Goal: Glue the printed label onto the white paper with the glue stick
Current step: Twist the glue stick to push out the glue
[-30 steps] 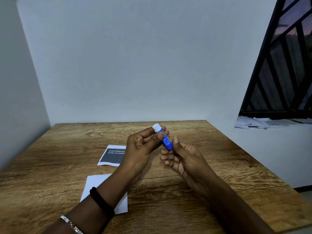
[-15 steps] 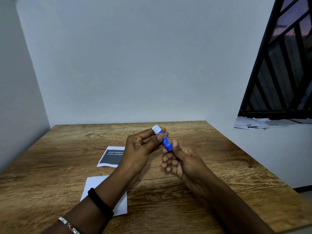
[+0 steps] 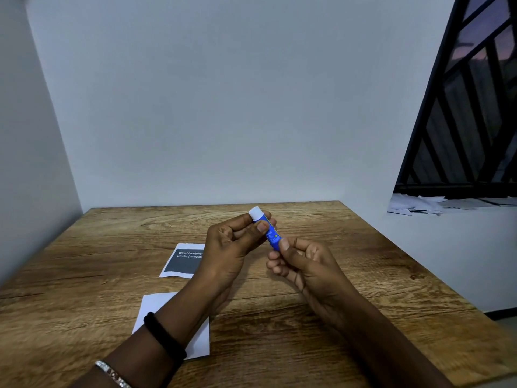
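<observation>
The glue stick (image 3: 268,229) is pinched near its white end by the left hand (image 3: 228,249), thumb over fingers, while its blue base is nipped by the right hand (image 3: 305,268). It is held tilted above the table (image 3: 349,275). The printed label (image 3: 183,261) lies left of it, the white paper (image 3: 156,306) nearer the person. Risk noted: a hard twist could slip the stick from both grips onto the papers

Both hands — left (image 3: 229,245), right (image 3: 305,264) — grip glue stick (image 3: 267,229).
</observation>
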